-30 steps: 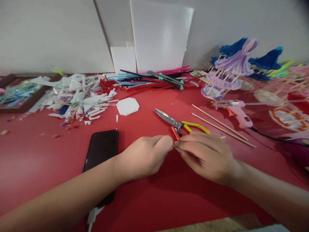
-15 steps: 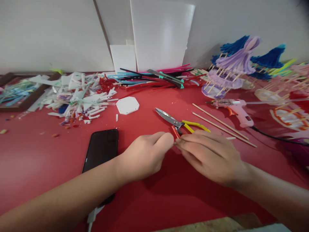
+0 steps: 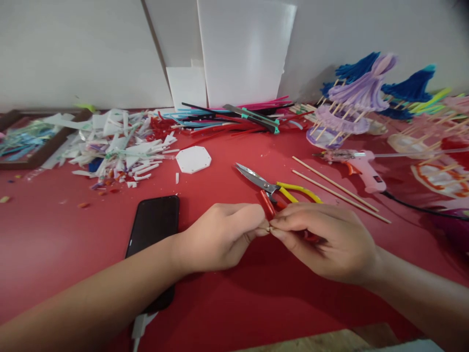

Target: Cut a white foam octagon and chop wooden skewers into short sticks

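Observation:
My left hand (image 3: 227, 237) and my right hand (image 3: 330, 244) meet above the red table, fingertips closed in pinches. Between them is a small pale stick piece (image 3: 269, 229), mostly covered by the fingers, so its full length is hidden. Just beyond the fingertips lies a red tool handle (image 3: 267, 204), partly behind my right hand. Scissors (image 3: 271, 187) with yellow handles lie behind it, blades pointing to the upper left. Two thin wooden sticks (image 3: 339, 191) rest on the table past my right hand.
A black phone (image 3: 156, 222) lies under my left forearm. A white octagonal plate (image 3: 193, 160), a heap of scraps (image 3: 117, 142), and pipe cleaners with a cutter knife (image 3: 252, 117) lie farther back. On the right are a pink glue gun (image 3: 366, 171) and a purple carousel-like model (image 3: 340, 120).
My right hand has rolled, so its thumb and index fingertip now show. The left fingertips show too, with the pale stick piece between the hands. The red handle is slightly more exposed.

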{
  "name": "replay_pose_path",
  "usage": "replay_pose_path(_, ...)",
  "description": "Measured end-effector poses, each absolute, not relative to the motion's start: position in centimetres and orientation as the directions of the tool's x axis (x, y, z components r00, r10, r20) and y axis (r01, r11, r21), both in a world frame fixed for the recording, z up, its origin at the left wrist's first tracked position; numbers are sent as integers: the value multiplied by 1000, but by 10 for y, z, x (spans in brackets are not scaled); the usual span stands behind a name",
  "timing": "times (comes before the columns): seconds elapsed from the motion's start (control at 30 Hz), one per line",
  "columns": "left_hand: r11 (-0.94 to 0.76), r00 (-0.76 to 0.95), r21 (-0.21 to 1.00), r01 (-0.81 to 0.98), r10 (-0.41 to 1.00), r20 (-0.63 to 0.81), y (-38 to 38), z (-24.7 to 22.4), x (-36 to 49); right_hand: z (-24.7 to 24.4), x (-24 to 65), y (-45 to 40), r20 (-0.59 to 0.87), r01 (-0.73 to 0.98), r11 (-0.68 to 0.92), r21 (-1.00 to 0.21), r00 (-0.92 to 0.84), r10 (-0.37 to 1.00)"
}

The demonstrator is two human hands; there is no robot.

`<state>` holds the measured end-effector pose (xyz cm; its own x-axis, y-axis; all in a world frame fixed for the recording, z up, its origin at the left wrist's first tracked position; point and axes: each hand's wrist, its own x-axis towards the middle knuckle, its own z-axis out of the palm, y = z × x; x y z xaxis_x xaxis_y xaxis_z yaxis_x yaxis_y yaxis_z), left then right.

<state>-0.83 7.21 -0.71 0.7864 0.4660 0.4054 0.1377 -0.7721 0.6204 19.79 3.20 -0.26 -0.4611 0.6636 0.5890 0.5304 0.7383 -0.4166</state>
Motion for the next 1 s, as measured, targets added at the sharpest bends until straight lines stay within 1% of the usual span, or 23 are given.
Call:
replay_pose_path(0.17,-624,758,779,62,538,370,73,-5,-7,3,198,32,562,504,689,-520,-406,721)
replay_pose_path(0.27,-524,759,851,7,558,337,73,-5,-6,5,199,33,519,482,656,-581,-401,755)
replay_pose_path(0.5,-385,759,922,-43,587,281,73,-5,-4,4,197,33,483,467,585,-663,-331,811)
replay_pose_path(0.6,-375,720,924,-76,620,311,74,-8,-2,2,196,34,436,430,528,-732,-301,848)
replay_pose_path(0.63,-371,699,924,-89,638,323,76,-9,-1,0,197,35,399,406,479,-778,-270,877)
replay_pose_path(0.7,-321,658,940,-118,683,317,78,-12,0,-3,197,37,283,315,326,-891,-177,943)
replay_pose_path(0.77,-225,629,964,-140,732,262,81,-14,1,-6,199,42,139,155,157,-975,-117,983)
replay_pose_path(0.8,-184,616,971,-154,750,240,82,-14,1,-6,200,45,64,67,72,-995,-124,990)
replay_pose_path(0.83,-157,601,974,-162,767,223,84,-13,1,-7,201,48,-5,-23,-9,-1000,-146,989)
replay_pose_path(0.9,-152,554,979,-137,808,203,87,-12,1,-7,202,53,-118,-177,-154,-972,-198,973)
replay_pose_path(0.97,-182,476,979,-95,855,205,90,-12,0,-8,202,56,-197,-247,-243,-938,-196,960)
replay_pose_path(1.0,-194,429,977,-84,878,212,92,-12,0,-9,202,57,-212,-250,-252,-935,-176,961)
